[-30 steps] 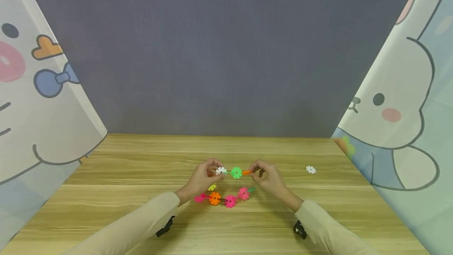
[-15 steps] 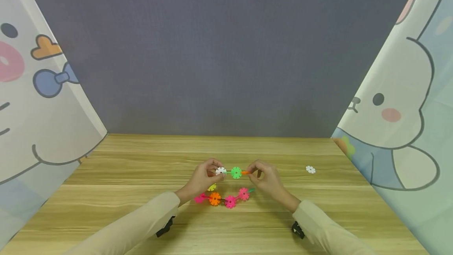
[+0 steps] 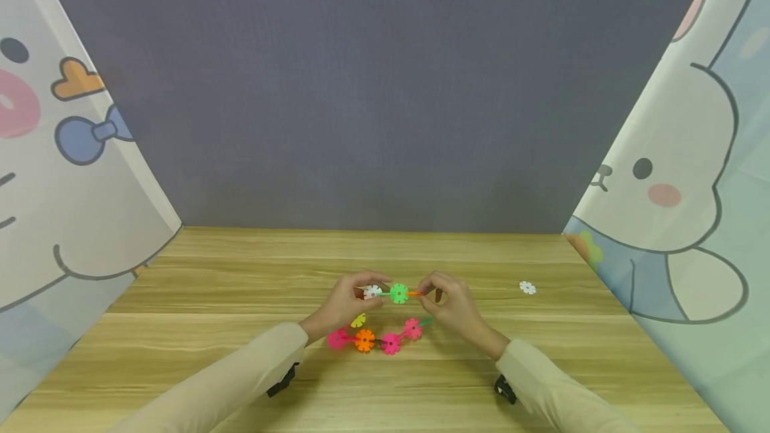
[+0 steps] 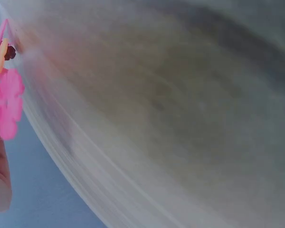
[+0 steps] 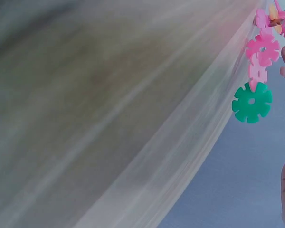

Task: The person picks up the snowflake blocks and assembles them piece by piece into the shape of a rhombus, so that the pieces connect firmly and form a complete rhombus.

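Note:
A chain of notched plastic snowflake discs hangs in a curve between and below the two hands. My left hand holds the chain at a white disc, thumb and index finger curled about it. Beside it sits a bright green disc, face on. On its right an orange disc, seen edge on, is pinched by my right hand. Lower in the chain come a yellow disc, an orange face-on disc and pink discs. A teal disc forms the lower strand's right end.
One loose white disc lies on the wooden table to the right. A dark grey panel stands at the back. Cartoon-printed sheets flank both sides. Sleeves fill much of both wrist views.
My left hand's fingers have straightened and spread rightward past the white disc. My right hand and the green disc have shifted slightly left. The lower strand has swung a little.

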Tool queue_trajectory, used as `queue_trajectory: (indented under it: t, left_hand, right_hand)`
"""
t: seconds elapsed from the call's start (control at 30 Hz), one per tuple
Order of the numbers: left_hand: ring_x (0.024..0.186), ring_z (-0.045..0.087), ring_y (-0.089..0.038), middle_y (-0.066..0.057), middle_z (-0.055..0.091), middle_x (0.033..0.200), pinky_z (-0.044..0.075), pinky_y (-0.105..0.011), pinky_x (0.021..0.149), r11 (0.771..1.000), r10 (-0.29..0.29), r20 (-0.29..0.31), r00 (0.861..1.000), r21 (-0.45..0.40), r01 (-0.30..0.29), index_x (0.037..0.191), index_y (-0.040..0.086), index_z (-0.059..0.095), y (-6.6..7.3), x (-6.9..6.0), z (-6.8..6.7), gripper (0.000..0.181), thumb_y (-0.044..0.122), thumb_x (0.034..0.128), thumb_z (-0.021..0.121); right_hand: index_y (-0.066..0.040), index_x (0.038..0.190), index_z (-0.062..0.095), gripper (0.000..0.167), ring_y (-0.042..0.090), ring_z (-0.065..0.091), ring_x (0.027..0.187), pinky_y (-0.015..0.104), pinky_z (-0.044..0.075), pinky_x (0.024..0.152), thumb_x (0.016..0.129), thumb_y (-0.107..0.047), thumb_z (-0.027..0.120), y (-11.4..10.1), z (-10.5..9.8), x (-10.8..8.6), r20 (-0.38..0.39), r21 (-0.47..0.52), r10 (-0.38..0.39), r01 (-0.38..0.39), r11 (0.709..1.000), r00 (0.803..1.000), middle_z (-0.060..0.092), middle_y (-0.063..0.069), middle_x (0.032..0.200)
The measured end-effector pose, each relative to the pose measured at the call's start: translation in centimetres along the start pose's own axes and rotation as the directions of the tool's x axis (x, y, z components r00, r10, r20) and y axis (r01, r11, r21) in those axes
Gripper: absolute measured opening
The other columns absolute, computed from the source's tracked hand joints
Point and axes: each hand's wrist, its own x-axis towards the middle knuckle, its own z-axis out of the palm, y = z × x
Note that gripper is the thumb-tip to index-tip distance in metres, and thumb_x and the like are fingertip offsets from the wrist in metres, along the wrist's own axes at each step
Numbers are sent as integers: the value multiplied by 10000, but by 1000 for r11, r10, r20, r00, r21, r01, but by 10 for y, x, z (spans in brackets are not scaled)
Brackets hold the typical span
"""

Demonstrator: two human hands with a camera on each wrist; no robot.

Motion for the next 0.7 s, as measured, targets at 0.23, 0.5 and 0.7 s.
queue_trajectory:
  t: [0.23, 0.5, 0.7]
  left_hand:
    - [1030, 578, -297, -76, 638, 1133, 507, -219, 671, 999, 20, 27, 999, 43, -21, 1145, 94, 630, -1, 1, -1, 305, 131, 843, 652]
    - [835, 649, -210, -42, 621, 1179, 550, -380, 637, 999, 42, 45, 998, 17, -42, 1127, 189, 644, -24, 6, 0, 291, 193, 837, 661]
    - [888, 642, -298, -83, 602, 1205, 548, -407, 693, 999, 14, 48, 999, -38, -13, 1125, 136, 643, -24, 6, 0, 289, 135, 836, 657]
  right_hand:
    - [-62, 793, 637, 203, 46, 550, 652, 212, 478, 507, 672, 78, 722, -1, 0, 1, 25, 16, 32, -33, 999, 999, 660, 12, 765]
    - [-35, 797, 634, 226, 101, 567, 620, 249, 491, 502, 658, 120, 721, -1, 2, 2, 26, 51, -10, 9, 999, 1000, 663, 48, 755]
    - [6, 792, 629, 220, 185, 579, 592, 260, 483, 481, 646, 145, 718, 1, 4, 4, 13, 74, -77, 76, 994, 997, 662, 118, 731]
